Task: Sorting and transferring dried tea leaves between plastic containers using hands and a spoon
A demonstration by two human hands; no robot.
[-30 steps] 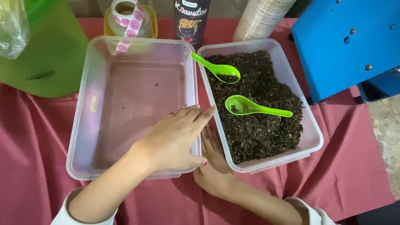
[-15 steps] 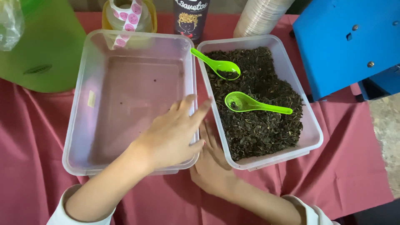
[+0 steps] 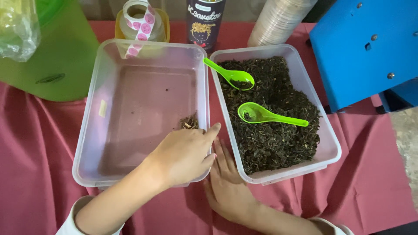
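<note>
Since the earlier frame, the left hand (image 3: pixel 185 152) had slid back toward the near right corner of the clear left container (image 3: pixel 98 130), and a small heap of dark dried leaves (image 3: pixel 189 122) had come to lie on the container's floor just beyond the fingertips. The right hand (image 3: pixel 226 185) had barely shifted.

From the head camera, the left hand rested over the near rim of the left container, fingers loosely curled and knuckles up; whether anything was pinched beneath them could not be told. The heap sat close ahead of that hand, against the right wall. The right hand lay flat and released on the red cloth (image 3: pixel 35 174), palm down, in the narrow gap between the two containers, fingertips beside the wall of the right container (image 3: pixel 328 150).

That right container was nearly full of dark dried leaves (image 3: pixel 274 130), with two green spoons on top: one (image 3: pixel 230 75) leaning over its far left rim, the other (image 3: pixel 267 115) lying across the middle.

Most of the left container's floor was bare, giving room to the left and far side. A green bin (image 3: pixel 56 65), a sticker roll (image 3: pixel 139 19), a dark canister (image 3: pixel 204 21) and stacked lids (image 3: pixel 278 19) crowded the far edge; a blue machine (image 3: pixel 365 48) closed off the right.
</note>
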